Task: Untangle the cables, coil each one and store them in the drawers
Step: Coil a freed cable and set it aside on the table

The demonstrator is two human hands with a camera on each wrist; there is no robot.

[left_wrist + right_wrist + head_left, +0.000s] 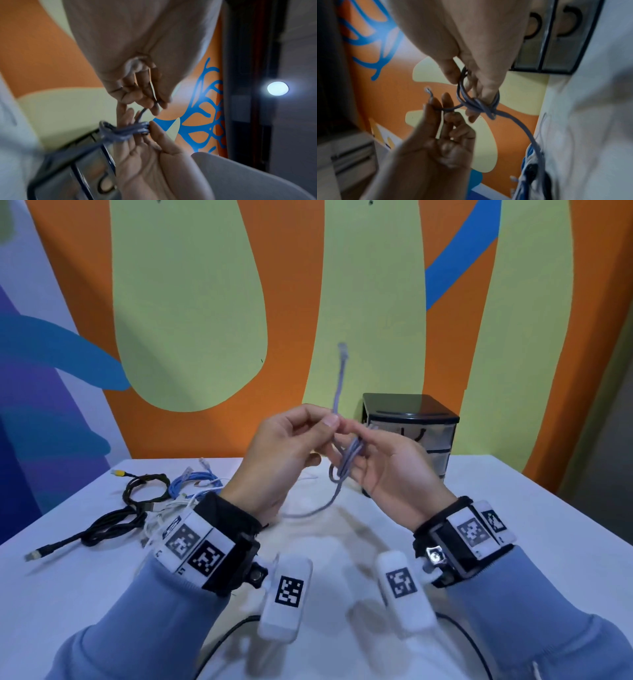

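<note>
Cable, lilac-grey (pixel 339 470), is held up in the air between both hands, nearest the viewer and above a white bench (pixel 342 542). Left hand (pixel 287 450) pinches one strand between thumb and fingertips, with the free end and its clear plug (pixel 342 350) sticking up above the pinch. Right hand (pixel 387 463) has its fingers curled round a small bundle of loops; the right wrist view shows several turns crossing over one finger, and a single strand running across to the left hand. A loose tail hangs from the bundle in a curve down toward the bench. This cable looks light and thin, bendy yet springy, so its loops will probably try to open unless they are kept pinched where they cross. The smooth jacket may slip through a loose grip. Best hold is likely on the jacket just behind the plug, not on the plug's small clip, which could snap. Further off, to the left on the bench, lie a black cable (pixel 113 522), a white cable (pixel 164 508) and a blue cable (pixel 195 481), overlapping in a heap. Farthest, at the back right of the bench, stands a small black drawer unit (pixel 411 419) with clear-fronted drawers, which look closed.
</note>
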